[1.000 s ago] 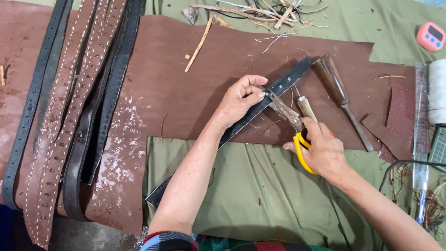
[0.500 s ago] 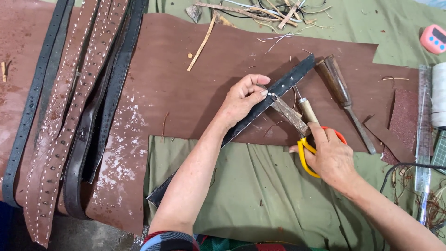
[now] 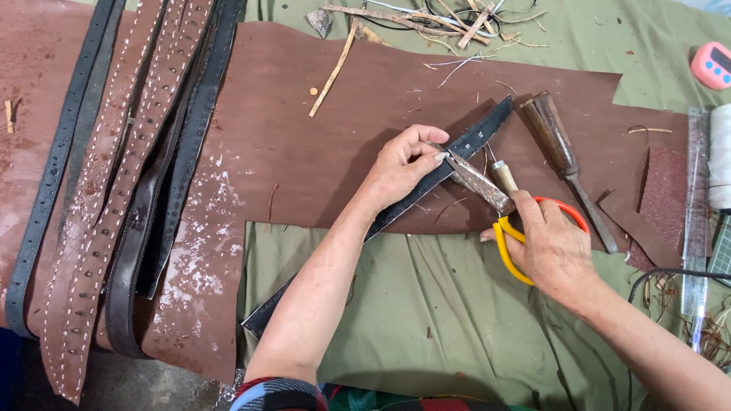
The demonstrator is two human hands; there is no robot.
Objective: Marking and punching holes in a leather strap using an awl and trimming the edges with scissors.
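Note:
A long black leather strap with a row of holes runs diagonally across a large brown leather sheet. My left hand presses the strap down, fingertips near its upper part. My right hand grips scissors with yellow and orange handles; their worn blades point up-left and meet the strap right beside my left fingertips. A small wooden-handled awl lies under the scissors.
A wooden-handled chisel lies right of the strap. Several stitched brown and black belts lie at the left. A pink timer, white thread spool, clear ruler and dark cable are at the right. Leather scraps litter the top.
My right hand has drawn slightly right and down, spreading the scissor handles so the orange loop shows. The left hand keeps its hold on the strap.

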